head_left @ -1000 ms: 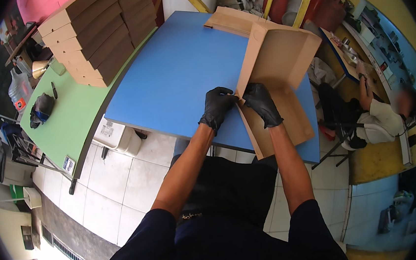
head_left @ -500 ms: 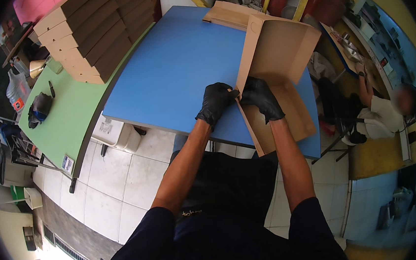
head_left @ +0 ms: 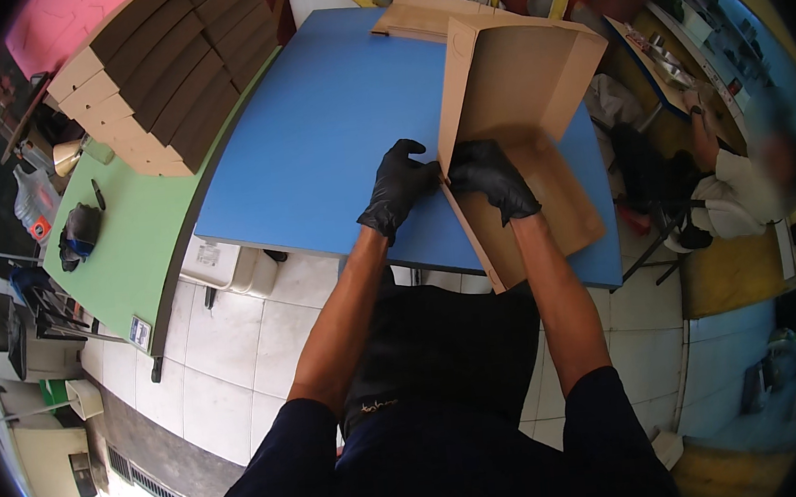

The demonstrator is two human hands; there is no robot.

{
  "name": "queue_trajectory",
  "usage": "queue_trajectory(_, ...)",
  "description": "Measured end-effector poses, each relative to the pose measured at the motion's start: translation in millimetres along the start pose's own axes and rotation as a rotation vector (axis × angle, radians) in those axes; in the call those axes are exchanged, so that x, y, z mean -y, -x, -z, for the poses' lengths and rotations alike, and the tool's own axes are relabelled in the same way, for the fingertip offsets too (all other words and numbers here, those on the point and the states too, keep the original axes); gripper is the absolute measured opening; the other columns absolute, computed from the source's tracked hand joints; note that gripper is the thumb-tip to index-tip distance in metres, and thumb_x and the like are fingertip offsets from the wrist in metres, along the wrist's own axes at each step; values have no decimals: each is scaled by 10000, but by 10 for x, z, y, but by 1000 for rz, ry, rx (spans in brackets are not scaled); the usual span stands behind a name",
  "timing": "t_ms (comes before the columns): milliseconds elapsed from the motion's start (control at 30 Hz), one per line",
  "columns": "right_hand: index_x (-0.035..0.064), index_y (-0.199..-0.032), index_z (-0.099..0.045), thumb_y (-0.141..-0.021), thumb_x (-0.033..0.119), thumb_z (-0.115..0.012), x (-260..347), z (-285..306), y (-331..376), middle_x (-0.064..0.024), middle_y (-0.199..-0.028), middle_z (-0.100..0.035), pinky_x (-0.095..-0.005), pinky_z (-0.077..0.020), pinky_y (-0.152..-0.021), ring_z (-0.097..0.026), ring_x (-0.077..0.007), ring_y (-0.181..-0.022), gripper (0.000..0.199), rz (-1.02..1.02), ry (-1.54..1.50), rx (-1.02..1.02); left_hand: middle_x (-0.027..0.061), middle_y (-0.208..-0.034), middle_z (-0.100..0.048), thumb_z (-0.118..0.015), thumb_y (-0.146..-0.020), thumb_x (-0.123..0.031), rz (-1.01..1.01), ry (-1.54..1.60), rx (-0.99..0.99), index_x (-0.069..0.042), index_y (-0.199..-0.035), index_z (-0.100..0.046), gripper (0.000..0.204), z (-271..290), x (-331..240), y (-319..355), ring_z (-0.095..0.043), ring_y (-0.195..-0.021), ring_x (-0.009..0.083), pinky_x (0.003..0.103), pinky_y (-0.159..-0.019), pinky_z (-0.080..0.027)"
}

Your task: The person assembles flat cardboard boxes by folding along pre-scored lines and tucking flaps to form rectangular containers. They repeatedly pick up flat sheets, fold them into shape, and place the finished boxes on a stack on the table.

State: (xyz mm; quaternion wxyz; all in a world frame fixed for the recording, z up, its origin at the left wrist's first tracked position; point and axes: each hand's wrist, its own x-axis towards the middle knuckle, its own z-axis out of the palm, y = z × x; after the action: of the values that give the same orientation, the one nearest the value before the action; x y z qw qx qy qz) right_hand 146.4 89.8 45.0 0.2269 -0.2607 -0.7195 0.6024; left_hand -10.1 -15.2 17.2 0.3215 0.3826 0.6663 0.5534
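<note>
A brown cardboard box blank (head_left: 516,87) lies partly folded on the blue table (head_left: 313,142), its far panels raised upright and its near flap flat over the table's front edge. My left hand (head_left: 399,187), in a black glove, presses on the outer side of the left wall's lower edge. My right hand (head_left: 494,176), also gloved, presses on the inside of the same fold, fingers on the cardboard base. Both hands pinch that left crease between them.
A stack of flat cardboard blanks (head_left: 415,15) lies at the table's far edge. Folded brown boxes (head_left: 156,80) are piled on the green table (head_left: 115,264) at left, near a black glove (head_left: 79,229). Another person (head_left: 742,180) sits at right.
The box's far panels have risen more upright and the left wall has been folded up. Both hands stayed at the left crease, shifting slightly along it.
</note>
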Motion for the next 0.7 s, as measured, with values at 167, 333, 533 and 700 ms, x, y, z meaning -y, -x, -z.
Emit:
queue_trajectory(167, -26, -976, -744, -836, 79, -698, -23, -19, -9, -73, -814, -710, -327, -542, -694, -676, -136, -741, 181, 64, 176, 38, 122, -905, -711, -673, -907, -99, -140, -142, 30, 42, -1310, -564, 440, -5, 5, 3, -670, -782, 180, 336, -751, -552)
queue_trajectory(333, -14, -961, -742, -875, 177, -688, -42, -144, -142, -102, -804, -716, -359, -551, -705, -694, -205, -721, 216, 60, 539, -59, 211, -979, -723, -683, -875, -98, -144, -176, 112, 41, -1368, -490, 547, 3, -134, 66, -722, -894, 331, 425, -810, -563)
queue_trajectory(533, 29, -923, -721, -901, 230, -695, -51, -107, 11, -132, -780, -707, -408, -545, -667, -680, -325, -682, 204, -20, 531, -60, 212, -1106, -668, -753, -887, -193, -162, -385, 124, -34, -1498, -417, 716, 44, -347, 273, -692, -924, 285, 409, -854, -556)
queue_trajectory(700, 6, -849, -701, -907, 267, -762, 154, 692, 447, -52, -671, -636, -273, -495, -597, -644, -139, -635, 274, 14, 191, -328, 212, -1163, -661, -783, -838, -164, -289, -449, -90, -52, -1445, -488, 684, 31, -424, 251, -702, -899, 287, 395, -823, -574)
